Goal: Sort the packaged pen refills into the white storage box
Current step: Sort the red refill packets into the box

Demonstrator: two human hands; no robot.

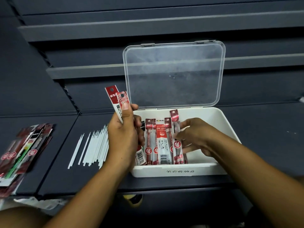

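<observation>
Dark worktop (263, 127), box (181, 171) open under the hands: left hand (123, 137) grips two packs (117, 99) raised over its left wall, right hand (195, 137) pinches a pack (176, 143) ending the row (160, 142) inside. Light, slick, bendy sleeves (refills stiffen them), so pinch mid-length, I'd say.

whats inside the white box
A row of red and white refill packs fills the box's left side. The left hand and right hand cover parts of them.
</observation>
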